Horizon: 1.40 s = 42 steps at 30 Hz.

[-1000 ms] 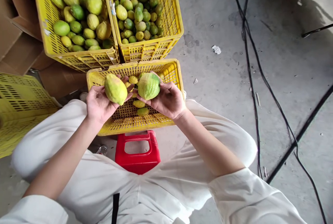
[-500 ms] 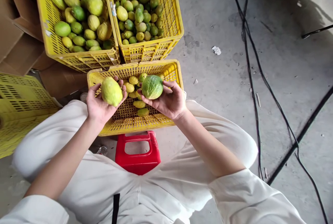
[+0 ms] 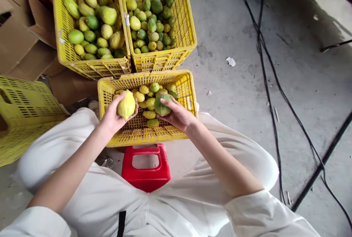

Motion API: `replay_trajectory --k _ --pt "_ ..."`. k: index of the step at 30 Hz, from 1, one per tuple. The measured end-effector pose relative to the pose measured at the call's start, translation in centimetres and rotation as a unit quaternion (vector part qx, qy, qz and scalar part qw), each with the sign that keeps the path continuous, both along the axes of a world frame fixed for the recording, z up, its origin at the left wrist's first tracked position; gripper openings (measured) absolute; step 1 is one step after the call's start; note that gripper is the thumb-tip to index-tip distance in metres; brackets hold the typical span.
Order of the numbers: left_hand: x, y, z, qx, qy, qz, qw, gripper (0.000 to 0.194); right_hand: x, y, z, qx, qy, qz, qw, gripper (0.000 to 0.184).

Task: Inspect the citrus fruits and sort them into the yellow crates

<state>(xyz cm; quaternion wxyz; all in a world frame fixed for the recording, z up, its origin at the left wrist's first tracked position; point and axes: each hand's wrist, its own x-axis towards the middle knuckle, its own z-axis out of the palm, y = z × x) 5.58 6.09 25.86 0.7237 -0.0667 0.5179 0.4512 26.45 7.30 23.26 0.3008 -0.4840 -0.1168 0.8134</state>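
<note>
My left hand [image 3: 114, 116] is closed around a large yellow lemon [image 3: 127, 105], its thumb over the upper side. A green lemon [image 3: 161, 105], slightly blurred, is in the grip of my right hand [image 3: 177, 113], thumb across its top. Both fruits are held up over the near yellow crate [image 3: 148, 139], a little apart from each other. In that crate lie several smaller yellow and greenish lemons [image 3: 149, 115], partly hidden behind my hands and the held fruits.
Two yellow crates [image 3: 92, 64] [image 3: 162, 59] of mixed green and yellow lemons stand behind. A red plastic stool [image 3: 145, 176] is between my legs. Another yellow crate [image 3: 27, 101] and cardboard boxes [image 3: 33, 53] are at left. Black cables [image 3: 271, 105] cross the floor at right.
My hands have moved a little closer together and turned inward around the lemons. The green lemon has been rotated in my right hand. The view has shifted slightly.
</note>
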Motion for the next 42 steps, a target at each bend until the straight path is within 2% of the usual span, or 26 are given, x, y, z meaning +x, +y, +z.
replay_trajectory --k 3,6,8,11,13,15,19,21,25,27,29,31,32,33,34,36,38,39,42 --pt "-0.3 -0.4 -1.2 -0.109 0.029 0.023 0.993 0.017 -0.5 -0.9 -2.5 -0.098 -0.106 -0.029 0.989 0.032" --pt "-0.7 -0.8 -1.5 -0.135 0.035 0.035 0.99 0.013 -0.9 -0.3 -3.0 -0.133 -0.054 -0.041 0.989 0.021" --pt "-0.9 -1.1 -1.4 -0.128 0.032 0.034 0.991 0.013 -0.8 0.9 -1.7 -0.074 0.032 -0.056 0.995 0.018" --pt "-1.0 -1.3 -1.2 -0.116 0.039 0.033 0.992 0.014 -0.3 3.0 1.7 0.106 0.139 -0.091 0.98 0.038" --pt "-1.0 -1.3 -1.2 -0.112 0.042 0.031 0.992 0.014 0.1 3.7 3.6 0.189 0.134 -0.101 0.968 0.043" --pt "-1.0 -1.2 -1.4 -0.115 0.044 0.034 0.992 0.015 0.4 3.8 4.3 0.222 0.117 -0.078 0.965 0.039" --pt "-0.6 -1.1 -1.7 -0.131 0.054 0.043 0.989 0.015 0.4 3.1 2.8 0.178 0.12 0.033 0.976 0.037" --pt "0.0 -1.3 -1.9 -0.133 0.053 0.041 0.989 0.014 0.3 2.8 1.7 0.132 0.078 0.065 0.986 0.031" --pt "1.6 -2.1 -3.0 -0.149 0.055 0.078 0.984 0.011 0.5 2.6 0.5 0.055 -0.057 0.05 0.996 0.013" --pt "2.0 -1.9 -3.4 -0.168 0.065 0.115 0.977 0.01 0.6 2.5 0.5 0.048 -0.072 0.05 0.995 0.012" --pt "1.4 -0.7 -3.0 -0.169 0.071 0.157 0.97 0.009 0.8 2.4 0.7 0.056 -0.067 0.052 0.995 0.01" --pt "-0.1 1.1 -1.5 -0.093 0.069 0.203 0.972 0.012 1.1 2.3 1.0 0.06 -0.067 0.039 0.995 0.008" --pt "-1.2 2.1 -0.5 -0.017 0.074 0.224 0.972 0.015 1.3 2.2 1.1 0.058 -0.068 0.031 0.996 0.008" --pt "-2.3 3.0 0.7 0.094 0.087 0.232 0.964 0.018 1.5 2.2 1.2 0.055 -0.068 0.023 0.996 0.007" --pt "-3.4 3.8 1.9 0.193 0.106 0.227 0.949 0.029 1.7 2.2 1.3 0.055 -0.068 0.017 0.996 0.007" --pt "-4.8 4.7 3.9 0.296 0.122 0.199 0.926 0.046 2.2 2.2 1.5 0.064 -0.067 0.013 0.996 0.008" --pt "-4.7 4.9 4.8 0.314 0.15 0.178 0.92 0.048 2.2 2.2 1.8 0.095 -0.061 0.018 0.993 0.01" --pt "-4.1 4.7 4.7 0.302 0.169 0.168 0.923 0.045 2.0 2.0 1.8 0.119 -0.057 0.019 0.991 0.013" --pt "0.1 3.3 2.6 0.213 0.229 0.122 0.942 0.044 -0.2 0.6 1.5 0.191 -0.043 0.006 0.981 0.025"
